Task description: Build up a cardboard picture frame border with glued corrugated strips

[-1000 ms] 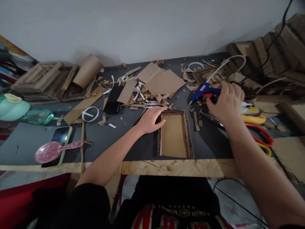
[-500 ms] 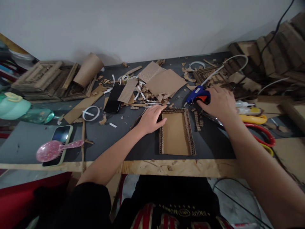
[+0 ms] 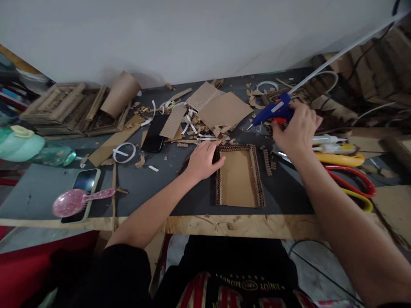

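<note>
R hand (image 3: 297, 130) grips blue glue gun (image 3: 272, 112), lifted off table (image 3: 199, 224), just far-right of cardboard frame (image 3: 239, 175). L hand (image 3: 202, 160) flat, fingers loosely spread, pressing frame's far-left corner, mid table near edge.

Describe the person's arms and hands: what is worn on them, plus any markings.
Both arms are bare from the upper arm down; the left hand and right hand wear no gloves, rings or watch that I can see. Black short sleeves end above the elbow. The black shirt carries red and pale print with gold lettering, partly cut off by the picture's edge.
</note>
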A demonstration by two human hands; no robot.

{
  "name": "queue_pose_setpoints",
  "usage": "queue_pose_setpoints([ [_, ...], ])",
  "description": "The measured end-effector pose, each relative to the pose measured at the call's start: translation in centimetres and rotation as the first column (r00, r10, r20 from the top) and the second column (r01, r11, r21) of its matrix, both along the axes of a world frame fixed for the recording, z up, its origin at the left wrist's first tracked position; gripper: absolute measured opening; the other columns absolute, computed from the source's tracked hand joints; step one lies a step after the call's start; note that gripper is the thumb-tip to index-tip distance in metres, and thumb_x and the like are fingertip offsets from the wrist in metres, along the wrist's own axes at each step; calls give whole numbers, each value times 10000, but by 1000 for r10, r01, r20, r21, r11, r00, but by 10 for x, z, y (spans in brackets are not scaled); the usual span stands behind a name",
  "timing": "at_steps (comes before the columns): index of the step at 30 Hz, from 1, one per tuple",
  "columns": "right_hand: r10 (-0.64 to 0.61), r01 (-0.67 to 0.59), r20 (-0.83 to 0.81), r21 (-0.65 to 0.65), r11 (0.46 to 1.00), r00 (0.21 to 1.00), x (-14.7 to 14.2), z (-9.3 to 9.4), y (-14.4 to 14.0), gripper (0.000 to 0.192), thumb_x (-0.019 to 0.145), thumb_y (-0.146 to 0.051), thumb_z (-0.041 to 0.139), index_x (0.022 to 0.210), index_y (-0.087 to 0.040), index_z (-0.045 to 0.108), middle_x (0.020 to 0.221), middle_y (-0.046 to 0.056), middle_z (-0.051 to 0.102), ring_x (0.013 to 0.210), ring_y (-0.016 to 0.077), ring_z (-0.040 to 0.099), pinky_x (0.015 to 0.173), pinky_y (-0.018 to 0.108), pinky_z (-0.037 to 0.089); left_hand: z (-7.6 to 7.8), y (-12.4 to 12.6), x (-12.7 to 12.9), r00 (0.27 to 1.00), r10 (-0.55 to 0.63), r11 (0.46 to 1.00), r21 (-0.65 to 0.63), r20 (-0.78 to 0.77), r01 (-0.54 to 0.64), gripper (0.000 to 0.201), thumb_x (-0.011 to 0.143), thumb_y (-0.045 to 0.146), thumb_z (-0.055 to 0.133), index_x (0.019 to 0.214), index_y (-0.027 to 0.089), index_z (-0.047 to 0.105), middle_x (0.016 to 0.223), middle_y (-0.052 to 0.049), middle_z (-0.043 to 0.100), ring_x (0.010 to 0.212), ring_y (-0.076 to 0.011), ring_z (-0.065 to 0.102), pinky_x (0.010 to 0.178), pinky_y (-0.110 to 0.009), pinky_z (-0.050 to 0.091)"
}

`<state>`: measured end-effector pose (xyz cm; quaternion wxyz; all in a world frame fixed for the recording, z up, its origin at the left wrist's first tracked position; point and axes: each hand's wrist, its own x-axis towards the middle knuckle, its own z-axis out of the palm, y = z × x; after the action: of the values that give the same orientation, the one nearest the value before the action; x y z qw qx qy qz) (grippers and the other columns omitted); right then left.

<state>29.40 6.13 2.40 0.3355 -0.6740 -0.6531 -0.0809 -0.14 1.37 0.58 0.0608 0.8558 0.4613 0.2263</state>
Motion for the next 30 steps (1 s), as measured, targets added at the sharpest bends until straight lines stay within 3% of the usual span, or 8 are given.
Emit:
queue_pose_setpoints([
  [5,127,-126,-5,31,991,992,-12,-18,-10,487,857,-383,582,1302,-203,501,1217,184,637,1144,392,589,947,611,452,-1,-1,1,1000,14,1000,28,13,-14,438,962,410,521,1302,133,539,1215,-173,679,1214,-312,608,1025,-468,507],
  [9,194,-194,10,71,978,981,-20,-20,-20,495,884,-390,572,1347,-231,498,1235,179,637,1166,387,587,969,619,450,-3,-3,2,999,41,998,49,13,-42,419,955,399,531,1276,129,547,1199,-173,679,1201,-317,610,1030,-473,500],
  [23,224,-225,22,46,973,974,-27,-19,-20,416,885,-362,557,1274,-212,558,1234,174,648,1159,378,587,1001,611,434,-3,-1,3,1000,29,999,27,7,-30,419,962,397,521,1270,114,546,1194,-184,677,1209,-327,605,1030,-484,501],
  [30,255,-255,13,25,967,967,-24,-17,-22,463,881,-328,540,1332,-226,537,1270,171,627,1215,400,547,1020,659,403,-4,-1,3,999,32,999,40,20,-33,399,963,398,517,1276,151,547,1200,-155,683,1214,-309,607,1034,-469,497],
])
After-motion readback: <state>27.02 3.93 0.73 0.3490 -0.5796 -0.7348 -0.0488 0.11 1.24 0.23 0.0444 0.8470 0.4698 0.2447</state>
